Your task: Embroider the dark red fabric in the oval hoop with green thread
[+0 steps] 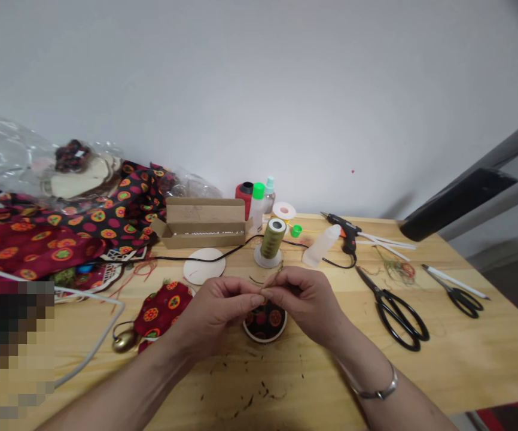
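My left hand and my right hand meet fingertip to fingertip, both closed in a pinch. A thin olive thread shows between and above the fingers; its ends inside the pinch are hidden. Just beneath lies a round disc covered in dark patterned fabric with a pale rim, partly covered by my hands. Behind my fingers stands a spool of olive thread. Near my left wrist is a piece of dark red patterned fabric, with a brass bell beside it.
Black scissors and smaller scissors lie right. A glue gun, a white bottle and a cardboard box stand toward the wall. A white disc lies before the box. Patterned fabric is heaped left.
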{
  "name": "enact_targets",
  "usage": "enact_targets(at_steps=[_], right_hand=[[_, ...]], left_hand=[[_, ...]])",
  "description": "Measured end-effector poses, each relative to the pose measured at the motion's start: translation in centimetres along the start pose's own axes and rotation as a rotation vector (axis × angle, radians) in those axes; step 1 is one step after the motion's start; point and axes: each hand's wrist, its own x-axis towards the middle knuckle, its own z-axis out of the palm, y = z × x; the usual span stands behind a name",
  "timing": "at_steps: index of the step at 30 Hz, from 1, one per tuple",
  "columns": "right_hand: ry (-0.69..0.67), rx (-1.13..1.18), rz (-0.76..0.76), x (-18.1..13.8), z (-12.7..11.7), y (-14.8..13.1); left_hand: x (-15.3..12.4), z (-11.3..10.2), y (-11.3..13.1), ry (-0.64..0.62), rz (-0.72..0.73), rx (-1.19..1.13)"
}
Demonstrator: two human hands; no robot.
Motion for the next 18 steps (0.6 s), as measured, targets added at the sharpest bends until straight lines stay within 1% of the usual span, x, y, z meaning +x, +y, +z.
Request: enact_targets(at_steps=[6,11,14,18], right_hand=[[-0.008,0.021,0.028,-0.22,0.11,-0.07],[-0.006,0.069,0.094,-0.22,0.26,-0.17],[-0.036,0.034,0.124,-0.27,0.16,-0.17],[-0.033,-0.094,0.07,-0.46,0.03,0.08]], left_hand=[[-0.12,0.14,0.11,-0.024,0.006,-0.009],[-0.12,0.55,0.42,0.008,-0.012,-0.083],[-0.14,0.74,0.62,0.041,-0.028,-0.145],[-0.02,0.74,0.5,0.08,-0.035,-0.18]])
